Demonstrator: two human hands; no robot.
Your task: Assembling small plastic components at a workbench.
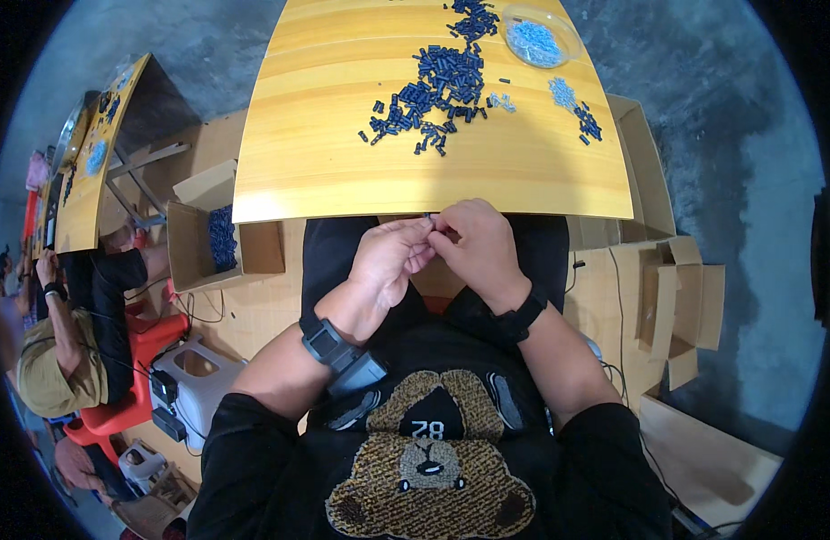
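At the table's near edge my left hand [384, 259] and my right hand [478, 243] meet, fingertips pinched together. A small dark piece shows at the top between them; its kind and most of its shape are hidden by the fingers. On the yellow wooden table [316, 171] beyond lies a loose pile of small black cylindrical parts [446, 76]. A few small pale pieces [501, 102] lie at the pile's right side. Farther right sit a little heap of light-blue pieces [561, 92] and a small group of black parts [588, 123].
A clear round dish [572, 45] of light-blue pieces stands at the far right. Left of the table, a cardboard box [183, 247] holds dark parts. Another open carton [668, 310] stands at right. At a table on the left, a person [64, 351] sits on a red chair [149, 346].
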